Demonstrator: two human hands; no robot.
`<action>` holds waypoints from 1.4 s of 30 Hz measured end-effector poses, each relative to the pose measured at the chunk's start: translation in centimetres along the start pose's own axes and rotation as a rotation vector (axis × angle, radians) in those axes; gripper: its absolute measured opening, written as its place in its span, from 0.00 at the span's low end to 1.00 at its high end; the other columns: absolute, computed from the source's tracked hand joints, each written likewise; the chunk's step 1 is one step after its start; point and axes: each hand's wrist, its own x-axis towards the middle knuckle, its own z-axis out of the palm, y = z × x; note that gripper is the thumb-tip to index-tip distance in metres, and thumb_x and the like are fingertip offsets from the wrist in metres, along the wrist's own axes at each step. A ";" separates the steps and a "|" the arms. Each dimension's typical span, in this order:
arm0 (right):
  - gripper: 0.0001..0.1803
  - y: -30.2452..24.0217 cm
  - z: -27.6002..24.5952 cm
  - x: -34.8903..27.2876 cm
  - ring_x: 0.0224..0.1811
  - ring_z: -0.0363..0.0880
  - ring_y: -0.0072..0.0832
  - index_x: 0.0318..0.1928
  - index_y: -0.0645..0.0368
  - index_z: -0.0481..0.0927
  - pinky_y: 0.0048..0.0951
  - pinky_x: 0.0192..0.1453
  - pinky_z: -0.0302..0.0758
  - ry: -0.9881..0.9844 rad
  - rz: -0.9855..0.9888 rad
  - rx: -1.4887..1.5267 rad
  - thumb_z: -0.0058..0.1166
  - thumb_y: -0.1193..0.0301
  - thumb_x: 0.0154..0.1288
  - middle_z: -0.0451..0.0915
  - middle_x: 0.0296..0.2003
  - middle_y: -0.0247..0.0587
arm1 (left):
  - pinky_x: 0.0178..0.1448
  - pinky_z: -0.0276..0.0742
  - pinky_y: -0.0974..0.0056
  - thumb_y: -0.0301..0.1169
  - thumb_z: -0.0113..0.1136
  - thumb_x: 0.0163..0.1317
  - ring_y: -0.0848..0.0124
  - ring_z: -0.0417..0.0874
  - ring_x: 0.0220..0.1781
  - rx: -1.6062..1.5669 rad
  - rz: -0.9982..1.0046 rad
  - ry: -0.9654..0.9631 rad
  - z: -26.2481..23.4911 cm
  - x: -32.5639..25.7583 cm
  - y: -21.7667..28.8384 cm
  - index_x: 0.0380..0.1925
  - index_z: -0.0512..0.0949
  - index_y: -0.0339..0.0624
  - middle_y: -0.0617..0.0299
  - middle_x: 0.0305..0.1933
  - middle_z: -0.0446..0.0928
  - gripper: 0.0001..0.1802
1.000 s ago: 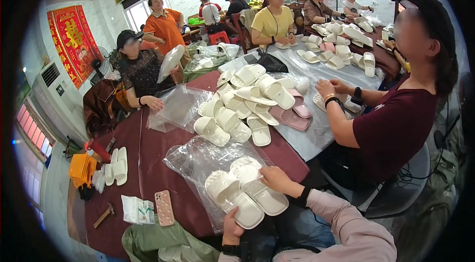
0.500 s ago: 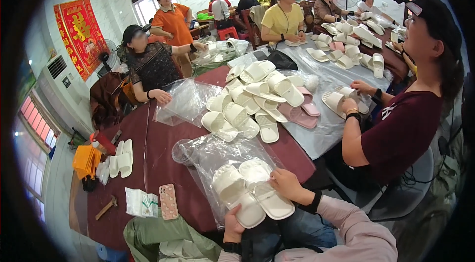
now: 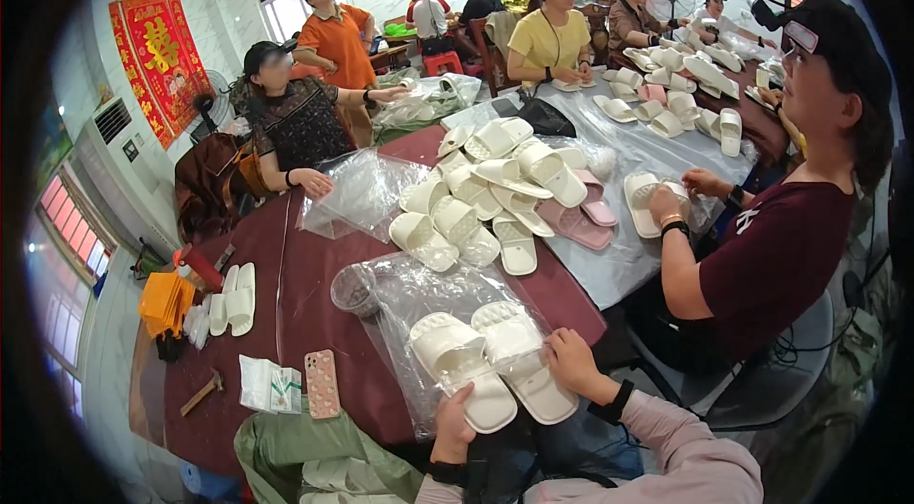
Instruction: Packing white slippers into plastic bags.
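Observation:
Two cream-white slippers lie side by side just in front of me, toes away. My left hand (image 3: 455, 423) is closed on the edge of the left slipper (image 3: 446, 344), thumb over its insole. At the outer side of the right slipper (image 3: 510, 331), by its strap, my right hand (image 3: 574, 366) has its fingers bent around the edge. A clear plastic bag (image 3: 398, 309) spreads under and around the pair; whether film covers the straps I cannot tell for sure. Beyond it rises a heap of white slippers (image 3: 471, 190), with pink slippers (image 3: 579, 223) at its right.
On the dark red table (image 3: 286, 314) are a clear round tub (image 3: 354, 291), a patterned phone (image 3: 322, 384), a tissue pack (image 3: 271, 385), a hammer (image 3: 202, 394) and a white slipper pair (image 3: 233, 299). A co-worker (image 3: 762, 247) at right handles slippers; others sit around.
The two slippers have come slightly apart and lie flatter, with my right hand moved a little right and down. The co-worker at right has drawn one hand back from the slippers.

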 end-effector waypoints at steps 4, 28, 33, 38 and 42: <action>0.07 0.5 0.5 -0.2 0.38 0.73 0.48 0.36 0.62 0.72 0.44 0.42 0.70 0.027 0.097 0.014 0.49 0.75 0.57 0.74 0.33 0.50 | 0.47 0.80 0.55 0.22 0.53 0.60 0.58 0.81 0.44 0.061 0.080 0.063 2.4 -1.2 0.3 0.51 0.69 0.33 0.52 0.46 0.77 0.18; 0.28 -3.1 -0.8 2.9 0.33 0.78 0.20 0.62 0.66 0.62 0.22 0.35 0.77 -0.289 0.884 1.430 0.54 0.71 0.64 0.76 0.39 0.40 | 0.56 0.75 0.50 0.36 0.44 0.65 0.54 0.79 0.50 -0.251 0.025 -0.108 0.9 -2.9 4.2 0.54 0.68 0.34 0.49 0.52 0.75 0.22; 0.23 -3.0 0.2 2.2 0.33 0.78 0.20 0.59 0.67 0.65 0.22 0.35 0.77 -0.227 0.841 1.404 0.51 0.71 0.66 0.79 0.38 0.39 | 0.57 0.73 0.52 0.38 0.44 0.65 0.54 0.78 0.51 -0.265 -0.003 -0.113 1.1 -3.3 3.7 0.54 0.69 0.34 0.48 0.52 0.75 0.23; 0.18 -2.5 0.1 2.4 0.32 0.77 0.20 0.52 0.67 0.70 0.22 0.32 0.75 -0.151 0.817 1.275 0.52 0.70 0.65 0.79 0.36 0.39 | 0.57 0.75 0.56 0.37 0.43 0.68 0.57 0.79 0.51 -0.262 0.110 -0.188 1.6 -4.0 3.8 0.53 0.69 0.33 0.50 0.50 0.76 0.21; 0.09 -2.8 -0.1 2.6 0.27 0.75 0.20 0.41 0.65 0.71 0.23 0.28 0.72 -0.030 0.596 1.014 0.50 0.72 0.65 0.78 0.32 0.39 | 0.55 0.76 0.58 0.34 0.45 0.68 0.60 0.79 0.51 -0.077 0.180 -0.058 1.6 -4.0 3.5 0.51 0.69 0.32 0.50 0.50 0.76 0.18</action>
